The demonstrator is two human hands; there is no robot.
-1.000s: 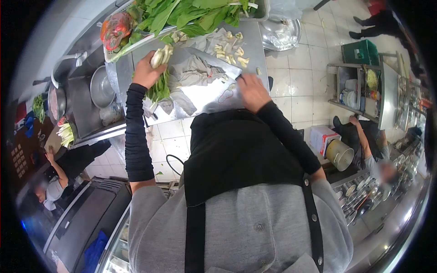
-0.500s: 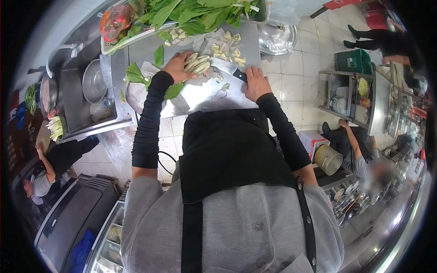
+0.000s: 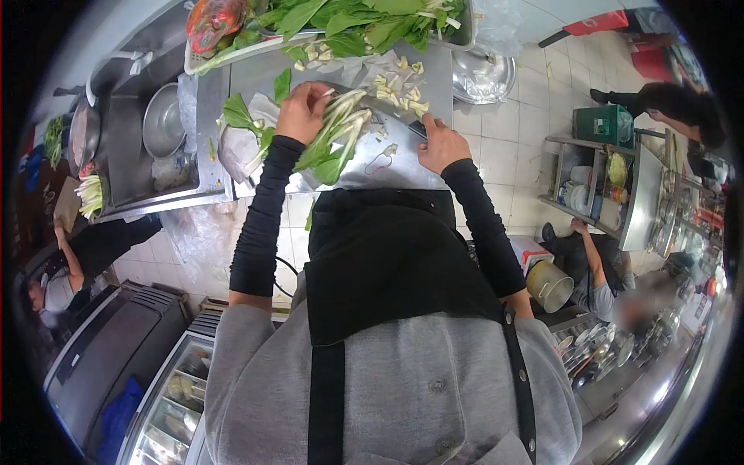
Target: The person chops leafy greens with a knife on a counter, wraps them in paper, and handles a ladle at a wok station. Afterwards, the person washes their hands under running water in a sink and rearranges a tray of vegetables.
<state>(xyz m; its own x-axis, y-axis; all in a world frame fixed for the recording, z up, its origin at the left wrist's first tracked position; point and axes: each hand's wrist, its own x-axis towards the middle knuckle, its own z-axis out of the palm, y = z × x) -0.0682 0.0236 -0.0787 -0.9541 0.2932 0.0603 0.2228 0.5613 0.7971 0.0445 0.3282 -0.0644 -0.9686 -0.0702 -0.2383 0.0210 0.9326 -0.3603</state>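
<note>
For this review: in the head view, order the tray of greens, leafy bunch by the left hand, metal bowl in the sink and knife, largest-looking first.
1. Tray
2. Leafy bunch and metal bowl: too alike to rank
3. Knife, handle mostly covered

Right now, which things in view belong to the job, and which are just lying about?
Seemingly in the job:
- knife in the right hand
- greens by the left hand
- cut pieces

Lying about:
- sink bowl
- pot
- green crate
</note>
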